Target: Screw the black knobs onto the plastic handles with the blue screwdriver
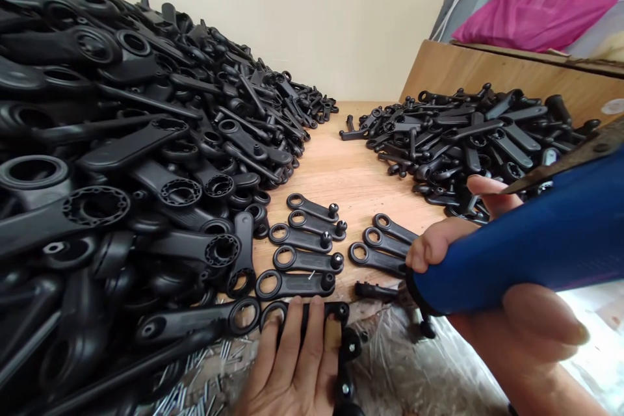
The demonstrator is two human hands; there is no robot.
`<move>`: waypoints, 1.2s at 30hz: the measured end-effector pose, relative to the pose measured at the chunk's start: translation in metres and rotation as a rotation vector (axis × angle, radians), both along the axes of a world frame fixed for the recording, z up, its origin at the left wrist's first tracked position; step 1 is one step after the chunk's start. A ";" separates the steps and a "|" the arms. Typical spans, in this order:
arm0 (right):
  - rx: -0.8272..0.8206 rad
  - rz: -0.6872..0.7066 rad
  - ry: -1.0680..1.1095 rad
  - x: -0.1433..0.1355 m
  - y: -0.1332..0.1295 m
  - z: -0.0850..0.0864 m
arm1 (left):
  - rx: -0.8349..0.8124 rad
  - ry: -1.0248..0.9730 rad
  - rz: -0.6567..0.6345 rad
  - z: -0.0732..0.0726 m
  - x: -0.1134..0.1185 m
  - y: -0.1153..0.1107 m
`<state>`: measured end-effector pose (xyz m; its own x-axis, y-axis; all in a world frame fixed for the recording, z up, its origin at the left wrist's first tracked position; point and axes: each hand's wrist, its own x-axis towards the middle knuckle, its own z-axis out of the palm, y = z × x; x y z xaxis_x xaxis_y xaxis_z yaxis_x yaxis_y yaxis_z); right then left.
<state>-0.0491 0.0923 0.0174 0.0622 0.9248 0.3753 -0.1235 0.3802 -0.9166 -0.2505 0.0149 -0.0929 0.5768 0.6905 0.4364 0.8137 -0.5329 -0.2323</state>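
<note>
Left heap: black handles piled on your tabletop
Screws: loose on the near left
Left hand: your fingers straight, close together, laid over one handle, near middle
Row: five handles just beyond it
Right heap: more handles, far right
Right hand: your fingers wrapped around a blue tool

no legible lettering or numbers

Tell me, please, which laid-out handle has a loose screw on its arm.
The handle just beyond the left hand: a small silver screw lies on its arm, while the other laid-out handles show none there.
</note>
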 end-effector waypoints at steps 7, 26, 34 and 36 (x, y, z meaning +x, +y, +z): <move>0.003 0.038 0.002 0.001 0.000 -0.007 | 0.014 -0.017 0.036 0.001 0.002 0.000; 0.050 0.040 0.038 -0.004 0.001 -0.008 | 0.016 -0.053 0.112 0.012 0.013 -0.001; -0.026 -0.124 0.168 -0.012 -0.005 0.020 | -0.008 -0.031 0.128 0.015 0.012 -0.003; -0.073 -0.126 0.184 -0.013 -0.009 0.025 | -0.009 -0.021 0.119 0.016 0.012 -0.003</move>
<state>-0.0621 0.0838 0.0421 0.2401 0.9297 0.2795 -0.2464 0.3368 -0.9087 -0.2389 0.0117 -0.0771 0.4813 0.7578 0.4406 0.8760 -0.4340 -0.2104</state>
